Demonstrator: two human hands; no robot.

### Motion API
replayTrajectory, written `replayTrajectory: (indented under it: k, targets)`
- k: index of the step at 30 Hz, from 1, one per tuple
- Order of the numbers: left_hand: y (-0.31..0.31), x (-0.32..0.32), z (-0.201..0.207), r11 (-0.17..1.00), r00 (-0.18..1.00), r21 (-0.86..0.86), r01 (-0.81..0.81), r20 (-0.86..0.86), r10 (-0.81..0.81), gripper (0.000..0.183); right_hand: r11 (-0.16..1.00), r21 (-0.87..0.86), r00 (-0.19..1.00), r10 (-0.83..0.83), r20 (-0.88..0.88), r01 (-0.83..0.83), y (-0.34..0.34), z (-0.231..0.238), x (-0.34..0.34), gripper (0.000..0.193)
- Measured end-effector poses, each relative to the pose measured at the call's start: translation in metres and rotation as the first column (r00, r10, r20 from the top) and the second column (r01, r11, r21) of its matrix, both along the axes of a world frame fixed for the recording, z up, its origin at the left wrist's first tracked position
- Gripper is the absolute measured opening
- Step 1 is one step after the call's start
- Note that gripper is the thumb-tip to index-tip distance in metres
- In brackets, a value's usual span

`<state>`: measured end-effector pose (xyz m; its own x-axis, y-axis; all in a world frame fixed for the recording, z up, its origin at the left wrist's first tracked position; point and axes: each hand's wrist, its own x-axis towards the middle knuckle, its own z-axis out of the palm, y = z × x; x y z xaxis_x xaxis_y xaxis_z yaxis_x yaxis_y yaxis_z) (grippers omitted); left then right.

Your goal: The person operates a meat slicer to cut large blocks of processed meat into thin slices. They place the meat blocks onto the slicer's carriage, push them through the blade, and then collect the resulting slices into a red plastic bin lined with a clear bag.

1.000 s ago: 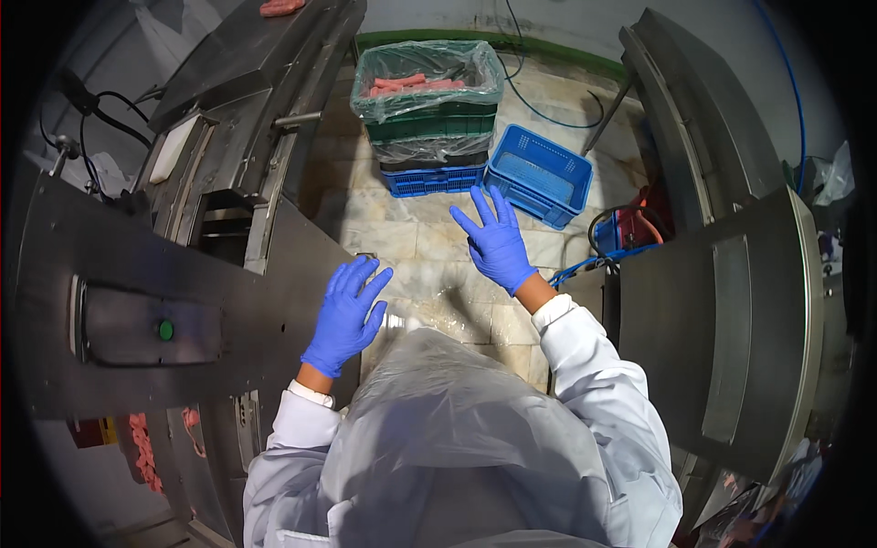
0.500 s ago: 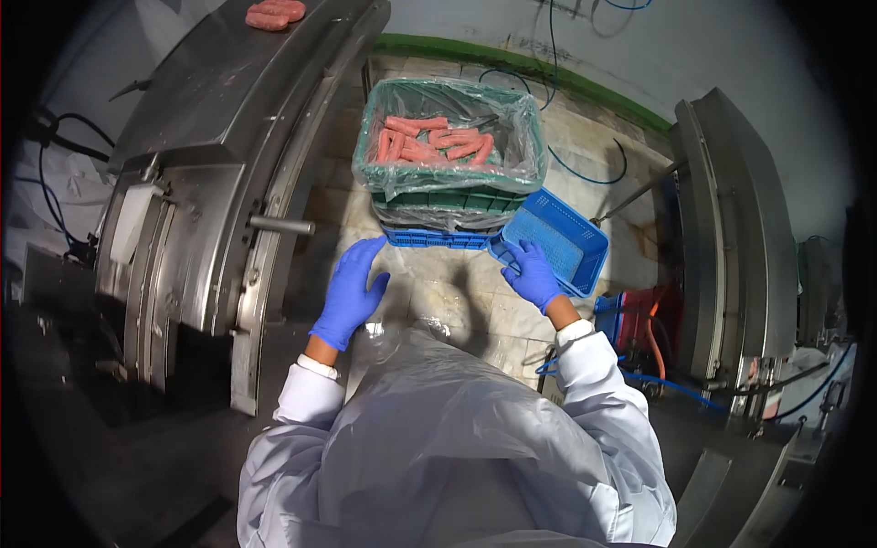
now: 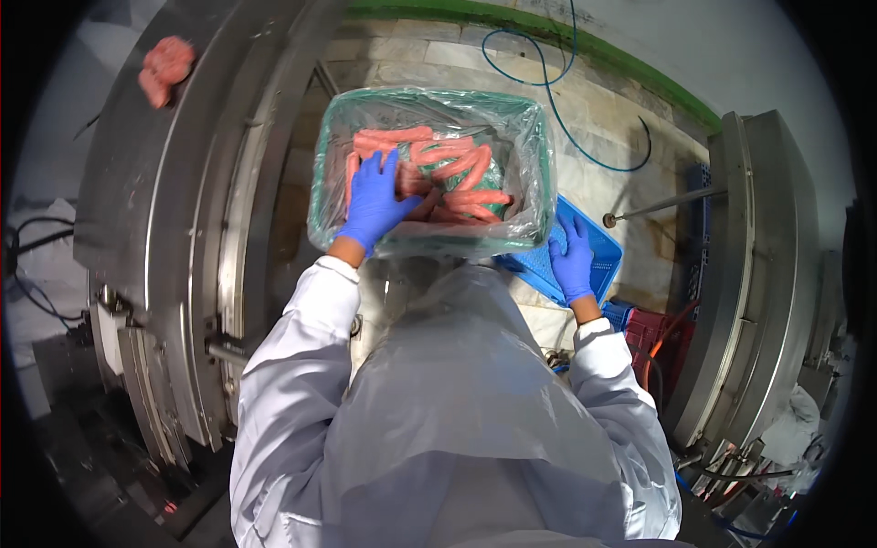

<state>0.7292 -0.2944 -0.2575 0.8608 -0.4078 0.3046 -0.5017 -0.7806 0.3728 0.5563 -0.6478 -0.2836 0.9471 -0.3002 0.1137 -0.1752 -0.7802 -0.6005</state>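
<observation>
Pink sausages (image 3: 461, 164) lie loosely in a green crate (image 3: 320, 187) lined with clear plastic film (image 3: 523, 137). My left hand (image 3: 376, 203), in a blue glove, reaches over the crate's near left side. Its fingers are spread over the sausages, holding none; whether the fingertips touch them I cannot tell. On the right, my right hand (image 3: 573, 260), also gloved in blue, is beside the green crate and over a blue plastic crate (image 3: 605, 248). Its fingers are apart, with nothing held.
A steel machine (image 3: 206, 164) runs along the left, with more pink meat (image 3: 166, 66) on top. Another steel unit (image 3: 767, 237) stands at the right. A thin blue hose (image 3: 562, 119) curls over the tiled floor (image 3: 438, 53). A red crate (image 3: 639, 333) sits lower right.
My left hand has moved forward, from in front of the green crate to over its sausages. My right hand has shifted right. The green crate now appears closer, hiding the stack under it.
</observation>
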Motion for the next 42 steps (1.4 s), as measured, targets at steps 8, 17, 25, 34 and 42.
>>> replayTrajectory:
  k: [8,17,25,34,42]
  targets:
    - [-0.153,0.052,-0.137,0.756,0.769,0.177,0.631,-0.269,-0.579,0.057,0.993,0.117,1.000,-0.010,0.010,0.009,-0.024,0.016,0.052,0.050]
    - [-0.204,0.064,-0.294,0.659,-0.288,-0.711,-0.245,-0.596,-0.750,0.035,0.924,0.124,0.928,-0.344,-0.144,0.362,-0.034,0.003,-0.013,0.048]
    - [-0.177,0.095,-0.149,0.720,0.731,0.297,0.627,-0.543,-0.414,0.036,0.936,0.127,0.944,-0.324,-0.060,0.329,-0.029,0.009,-0.002,0.047]
    - [0.041,0.081,0.196,0.839,0.974,-0.511,-0.189,0.011,0.226,0.051,0.949,0.307,0.991,0.026,0.130,-0.065,0.016,0.058,0.115,0.044]
    - [0.361,0.122,0.282,0.515,0.514,-0.157,-0.843,0.046,0.856,0.078,0.912,0.088,0.898,0.373,0.232,-0.401,0.075,0.098,0.181,0.045]
